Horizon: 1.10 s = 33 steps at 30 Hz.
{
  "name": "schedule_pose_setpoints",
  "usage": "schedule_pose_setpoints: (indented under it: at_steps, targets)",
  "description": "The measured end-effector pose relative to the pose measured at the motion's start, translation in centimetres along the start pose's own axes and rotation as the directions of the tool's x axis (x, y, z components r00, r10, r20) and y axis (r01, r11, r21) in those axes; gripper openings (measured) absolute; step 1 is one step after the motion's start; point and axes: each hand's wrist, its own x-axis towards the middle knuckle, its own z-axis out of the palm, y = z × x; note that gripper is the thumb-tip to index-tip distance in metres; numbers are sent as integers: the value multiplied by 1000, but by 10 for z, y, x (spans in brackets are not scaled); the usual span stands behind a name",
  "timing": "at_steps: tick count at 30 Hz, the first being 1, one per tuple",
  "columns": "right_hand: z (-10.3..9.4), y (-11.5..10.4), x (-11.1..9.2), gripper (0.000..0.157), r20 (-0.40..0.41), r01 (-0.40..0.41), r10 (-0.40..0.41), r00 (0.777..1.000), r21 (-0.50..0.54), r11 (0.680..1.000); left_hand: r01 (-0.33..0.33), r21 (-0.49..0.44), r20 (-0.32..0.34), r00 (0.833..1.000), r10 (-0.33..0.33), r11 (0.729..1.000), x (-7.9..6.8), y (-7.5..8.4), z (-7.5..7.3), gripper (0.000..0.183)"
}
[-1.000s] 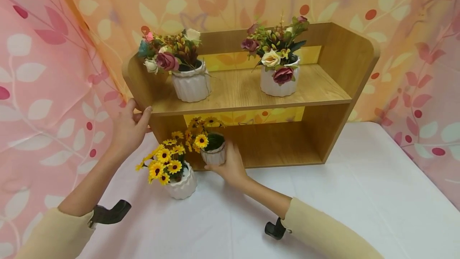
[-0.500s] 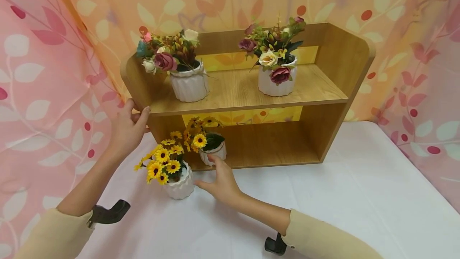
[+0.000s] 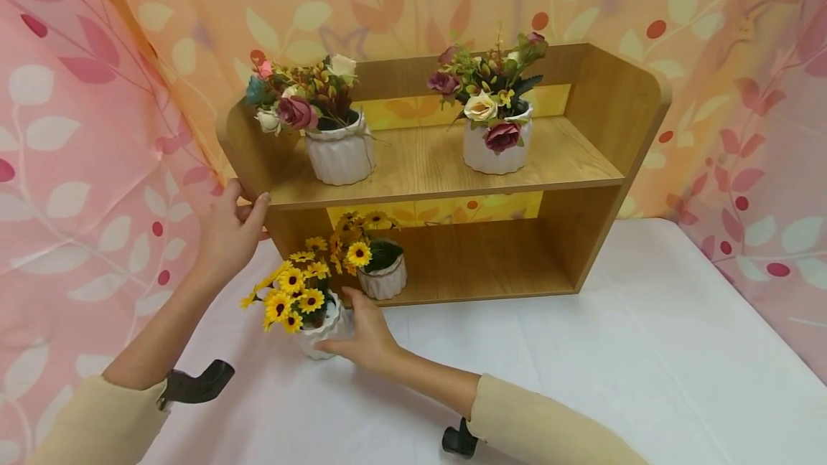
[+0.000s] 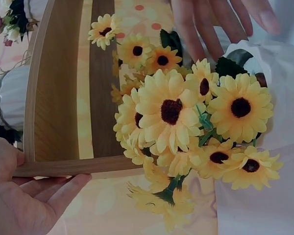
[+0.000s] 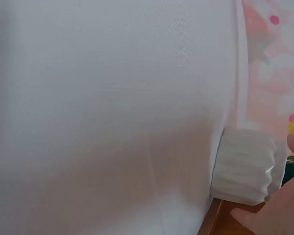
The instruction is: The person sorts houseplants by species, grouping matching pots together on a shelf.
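Note:
My left hand (image 3: 229, 235) grips the left side panel of a two-tier wooden shelf (image 3: 555, 264), thumb and fingers on either side of the panel's edge in the left wrist view. My right hand (image 3: 367, 336) is at the right side of a wavy white pot (image 3: 309, 343) with yellow sunflowers (image 4: 169, 111), on the table before the shelf. Its thumb and fingers are spread around the pot, the thumb overlapping the pot's front. A second sunflower pot (image 3: 386, 280) stands on the lower tier, just behind that hand.
On the upper tier stand two white pots of mixed roses, a left pot (image 3: 341, 153) and a right pot (image 3: 491, 149). White cloth (image 3: 646, 350) covers the table. Floral curtains (image 3: 84, 163) hang at the sides and back.
My right hand has let go of the sunflower pot on the lower tier and moved left and forward to the one on the table. My left hand stays on the shelf.

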Motion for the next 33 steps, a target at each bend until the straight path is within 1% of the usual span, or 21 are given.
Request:
schedule_pose_setpoints:
  at_steps: [6, 12, 13, 19, 24, 29, 33]
  targets:
    - [15, 4, 4, 98, -17, -34, 35, 999, 23, 999, 2, -1, -1, 1000, -2, 1000, -1, 0, -1, 46]
    - [24, 9, 7, 99, -31, -57, 58, 998, 46, 997, 6, 18, -2, 1000, -6, 1000, -1, 0, 0, 45]
    - [25, 10, 7, 99, -36, -50, 51, 998, 50, 998, 6, 19, -3, 1000, -6, 1000, -1, 0, 0, 45]
    - [28, 12, 8, 96, -48, 0, 2, 999, 45, 999, 1, -2, -1, 1000, -1, 1000, -2, 0, 0, 44]
    - [27, 13, 9, 93, -59, 7, -6, 998, 16, 1000, 0, -20, 6, 1000, 0, 1000, -1, -1, 0, 45]
    - [30, 13, 11, 95, -47, -16, 16, 999, -3, 1000, 5, -12, 4, 1000, -5, 1000, 0, -1, 0, 46]
    - [34, 12, 11, 97, -61, -44, 43, 997, -13, 999, 7, 2, 0, 1000, -7, 1000, 0, -1, 0, 46]
